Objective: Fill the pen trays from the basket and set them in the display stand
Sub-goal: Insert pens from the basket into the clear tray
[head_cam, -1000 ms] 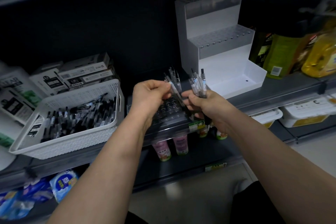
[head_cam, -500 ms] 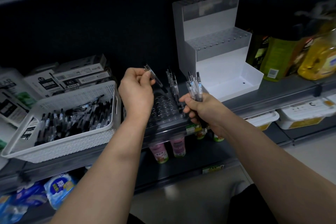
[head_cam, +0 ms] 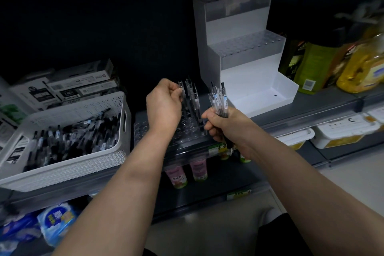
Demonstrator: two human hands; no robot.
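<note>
Pinches one clear pen (head_cam: 181, 92) between thumb and fingertips of the left hand (head_cam: 164, 108), grip pressed tight on the barrel. Holds it upright above the back rows of the pen tray (head_cam: 143, 131), lower end hidden behind the hand. Clasps a bundle of pens (head_cam: 218, 100) in the right hand (head_cam: 221, 125), fingers curled round the barrels, grip closed on them. Keeps the tops up and slightly fanned, just right of the tray.

The tray: a clear block of round holes, lying on the grey shelf (head_cam: 311, 108) between the white basket (head_cam: 83, 164) on the left and the display stand (head_cam: 239, 52) on the right, near both. A few standing pens (head_cam: 194, 97) already in its far right holes, close to the pinched one.

In the basket, a heap of loose pens (head_cam: 72, 139), dark-tipped, lying every way. The stand white and stepped, with perforated tops on the two upper steps and an open white bay at the bottom, a small dark dot on its floor.

Behind the basket, printed boxes (head_cam: 72, 87). Right of the stand, yellow and green bottles (head_cam: 361, 64). On the lower shelf (head_cam: 218, 185), pink-labelled bottles (head_cam: 188, 172), white tubs (head_cam: 342, 133) and blue packets (head_cam: 56, 220).
</note>
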